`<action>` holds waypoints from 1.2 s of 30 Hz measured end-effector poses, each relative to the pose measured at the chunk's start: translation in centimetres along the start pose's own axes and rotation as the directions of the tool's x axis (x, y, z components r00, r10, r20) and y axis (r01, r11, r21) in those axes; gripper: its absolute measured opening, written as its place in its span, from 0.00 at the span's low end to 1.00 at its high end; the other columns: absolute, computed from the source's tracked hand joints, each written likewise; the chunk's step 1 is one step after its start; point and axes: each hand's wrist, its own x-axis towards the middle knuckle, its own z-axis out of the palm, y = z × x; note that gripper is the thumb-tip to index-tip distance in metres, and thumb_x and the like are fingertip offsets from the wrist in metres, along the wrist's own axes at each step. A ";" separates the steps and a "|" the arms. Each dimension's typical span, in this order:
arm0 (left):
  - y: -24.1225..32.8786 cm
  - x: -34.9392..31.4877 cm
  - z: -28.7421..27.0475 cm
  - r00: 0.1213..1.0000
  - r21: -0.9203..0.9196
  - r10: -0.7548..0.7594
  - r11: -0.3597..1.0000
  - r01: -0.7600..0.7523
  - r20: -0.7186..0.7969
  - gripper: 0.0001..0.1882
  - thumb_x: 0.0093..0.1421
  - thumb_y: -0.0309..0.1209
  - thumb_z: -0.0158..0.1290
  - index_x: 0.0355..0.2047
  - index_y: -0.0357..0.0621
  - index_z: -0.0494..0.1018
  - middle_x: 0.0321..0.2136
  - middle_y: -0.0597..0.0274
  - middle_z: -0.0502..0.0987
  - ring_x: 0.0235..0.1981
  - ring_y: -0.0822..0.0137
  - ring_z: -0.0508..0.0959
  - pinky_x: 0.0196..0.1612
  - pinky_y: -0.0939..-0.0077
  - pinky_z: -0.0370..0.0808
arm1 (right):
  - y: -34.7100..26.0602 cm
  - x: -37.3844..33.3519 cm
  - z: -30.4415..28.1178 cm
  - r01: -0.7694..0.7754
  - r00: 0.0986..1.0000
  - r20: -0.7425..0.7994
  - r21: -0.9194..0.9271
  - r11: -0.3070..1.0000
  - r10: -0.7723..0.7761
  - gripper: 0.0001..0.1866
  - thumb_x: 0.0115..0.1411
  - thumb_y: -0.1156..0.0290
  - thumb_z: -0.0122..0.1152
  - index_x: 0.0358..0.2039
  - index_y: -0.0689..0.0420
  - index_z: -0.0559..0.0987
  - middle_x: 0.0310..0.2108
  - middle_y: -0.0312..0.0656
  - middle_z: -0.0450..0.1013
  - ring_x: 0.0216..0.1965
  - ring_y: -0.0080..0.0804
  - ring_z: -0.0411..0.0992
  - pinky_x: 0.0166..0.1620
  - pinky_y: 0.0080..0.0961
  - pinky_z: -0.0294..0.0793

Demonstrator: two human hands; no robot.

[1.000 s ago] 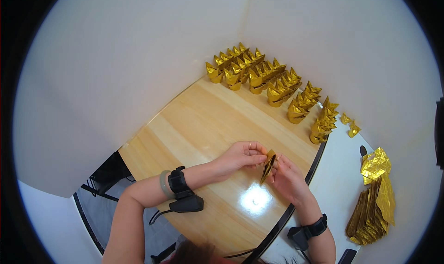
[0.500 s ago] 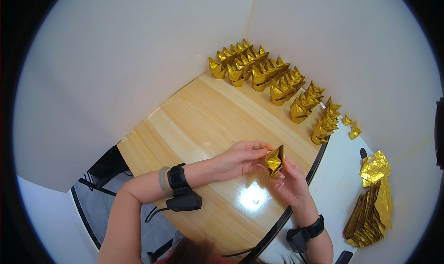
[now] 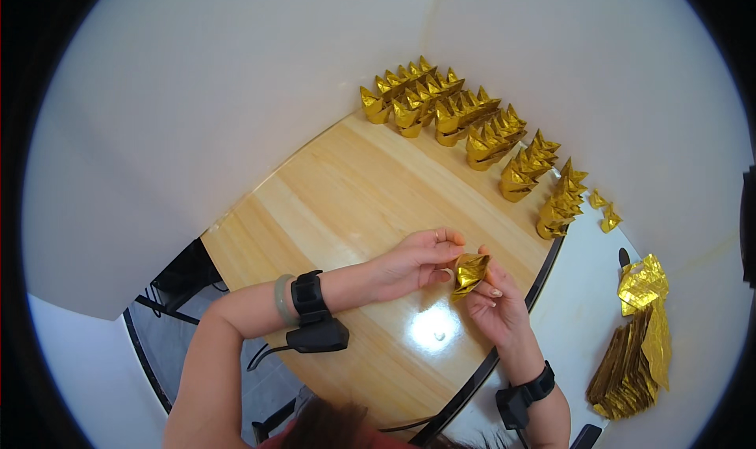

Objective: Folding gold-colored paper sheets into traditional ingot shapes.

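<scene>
A folded gold foil paper ingot (image 3: pixel 470 276) is held up between my two hands, above the wooden table. My left hand (image 3: pixel 409 266) pinches its left edge with the thumb and fingers, some of which are hidden behind the foil. On the other side my right hand (image 3: pixel 501 303) grips it near the right corner, its fingers bent around the edge. The ingot is tilted, with one point hanging down toward me. Black straps with small boxes sit on both wrists, and a pale bangle is on the left one.
Several rows of finished gold paper ingots (image 3: pixel 483 138) stand along the table's far right edge. Two small ones (image 3: pixel 610 218) lie on the white surface (image 3: pixel 579 291) beyond. A fanned stack of gold foil sheets (image 3: pixel 622 366) lies at right. White walls enclose the back.
The ingot has been turned in my fingers, so its upper point now faces down and right. Both hands stay at nearly the same place; the whole view has shifted slightly.
</scene>
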 end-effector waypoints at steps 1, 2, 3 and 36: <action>0.0 0.0 0.2 1.000 0.010 -0.016 1.000 0.016 0.011 0.11 0.63 0.31 0.49 0.45 0.45 0.65 0.39 0.66 0.74 0.41 0.74 0.75 0.42 0.81 0.74 | 0.0 -0.1 0.1 0.024 0.999 -0.040 -0.007 1.000 -0.024 0.15 0.61 0.78 0.52 0.48 0.55 0.67 0.31 0.33 0.67 0.20 0.14 0.59 0.22 0.10 0.58; 0.2 -0.1 0.6 1.000 0.007 -0.015 1.000 0.015 0.005 0.11 0.63 0.31 0.49 0.45 0.45 0.65 0.39 0.66 0.74 0.41 0.74 0.75 0.42 0.81 0.74 | 0.1 0.0 -0.2 0.017 0.999 -0.040 -0.005 1.000 -0.017 0.15 0.61 0.78 0.52 0.48 0.55 0.67 0.31 0.33 0.67 0.20 0.14 0.59 0.22 0.10 0.58; 0.5 -0.3 1.2 0.999 0.038 -0.035 0.999 0.035 0.008 0.12 0.63 0.31 0.49 0.46 0.45 0.65 0.40 0.66 0.74 0.42 0.74 0.75 0.44 0.81 0.73 | 0.0 0.2 -0.6 0.014 1.000 -0.016 -0.059 0.998 -0.015 0.14 0.61 0.78 0.52 0.48 0.55 0.68 0.31 0.33 0.68 0.21 0.14 0.60 0.22 0.10 0.59; -0.3 0.4 1.8 0.952 0.553 0.273 0.819 -0.156 -0.136 0.13 0.59 0.24 0.50 0.45 0.36 0.69 0.39 0.64 0.75 0.38 0.77 0.75 0.40 0.84 0.71 | 0.8 0.8 0.0 0.136 0.991 0.022 -0.313 0.940 -0.136 0.14 0.60 0.76 0.53 0.47 0.58 0.68 0.47 0.40 0.69 0.44 0.25 0.68 0.41 0.20 0.69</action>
